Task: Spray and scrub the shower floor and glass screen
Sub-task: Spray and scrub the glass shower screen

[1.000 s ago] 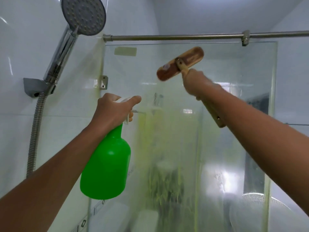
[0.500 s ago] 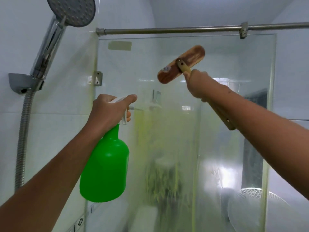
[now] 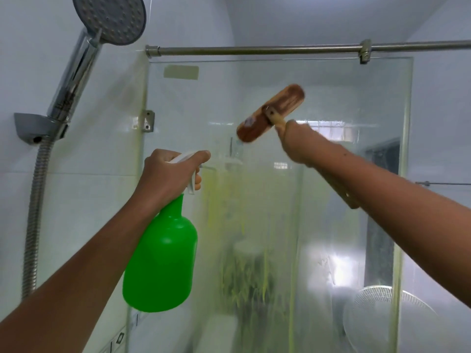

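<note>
Two bare, sleeveless forearms (image 3: 84,271)

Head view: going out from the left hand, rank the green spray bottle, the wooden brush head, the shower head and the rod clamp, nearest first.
1. Green spray bottle: gripped at its trigger by the left hand.
2. Wooden brush head: up and to the right, against the glass.
3. Shower head: top left, on the wall.
4. Rod clamp: far upper right, on the metal rod.

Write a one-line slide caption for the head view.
Left hand aims a green spray bottle at the streaked glass screen while the right hand holds a wooden brush against it.
</note>
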`<state>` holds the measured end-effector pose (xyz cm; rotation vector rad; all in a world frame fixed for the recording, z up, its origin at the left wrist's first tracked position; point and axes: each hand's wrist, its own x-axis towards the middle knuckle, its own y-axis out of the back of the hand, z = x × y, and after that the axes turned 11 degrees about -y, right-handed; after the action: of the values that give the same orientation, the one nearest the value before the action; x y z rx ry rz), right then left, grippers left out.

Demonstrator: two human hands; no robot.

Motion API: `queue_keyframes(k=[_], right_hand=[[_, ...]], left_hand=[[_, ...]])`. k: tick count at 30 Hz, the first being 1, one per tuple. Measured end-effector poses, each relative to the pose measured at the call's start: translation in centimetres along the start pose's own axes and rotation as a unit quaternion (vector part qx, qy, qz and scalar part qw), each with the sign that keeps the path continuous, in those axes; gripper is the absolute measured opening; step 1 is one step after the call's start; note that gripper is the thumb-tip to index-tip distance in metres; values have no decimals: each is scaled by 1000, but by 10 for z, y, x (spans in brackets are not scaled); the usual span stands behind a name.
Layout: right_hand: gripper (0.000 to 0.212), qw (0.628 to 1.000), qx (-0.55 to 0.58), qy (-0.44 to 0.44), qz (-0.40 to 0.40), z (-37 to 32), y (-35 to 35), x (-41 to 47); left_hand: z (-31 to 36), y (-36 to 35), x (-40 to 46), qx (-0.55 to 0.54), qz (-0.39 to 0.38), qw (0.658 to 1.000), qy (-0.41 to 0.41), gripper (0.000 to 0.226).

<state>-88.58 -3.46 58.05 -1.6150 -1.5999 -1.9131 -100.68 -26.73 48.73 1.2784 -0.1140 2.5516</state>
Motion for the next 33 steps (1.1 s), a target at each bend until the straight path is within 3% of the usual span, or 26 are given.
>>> queue_keyframes(k=[3,7,9,13,17,21,25,27,30,31,33], right_hand=[[47,999,33,-38,9,-11,6,9],[39,989,-84,123,-25,-35,-60,-62],[44,984,-89,146,-50,-38,-63,-71],[45,999,3,47,0,-48,-12,-6],[38,997,79,-18,-7,-62,10,17],[51,993,-3,114,11,-70,-70,-44],[40,978,-76,191,-38,-69,-83,-64],[37,986,-39,160,-7,-76,-65,-33],[41,997,80,12,-4,-82,-24,12],[42,994,112,-9,-8,-84,-20,14],[41,997,70,18,5,-89,-36,0]], left_hand=[[-3,-4,-1,3,-5,1000,3,45],[-7,-3,-4,10,-12,1000,7,47],[-6,0,-5,18,-13,1000,8,47],[1,12,-6,15,2,1000,15,45],[1,23,-8,27,8,1000,13,45],[3,35,-8,40,12,999,10,44],[6,37,-11,43,11,999,5,46],[6,38,-13,43,12,999,9,48],[6,39,-14,47,12,999,14,47],[5,39,-15,48,15,999,14,47],[4,39,-16,51,21,998,15,46]])
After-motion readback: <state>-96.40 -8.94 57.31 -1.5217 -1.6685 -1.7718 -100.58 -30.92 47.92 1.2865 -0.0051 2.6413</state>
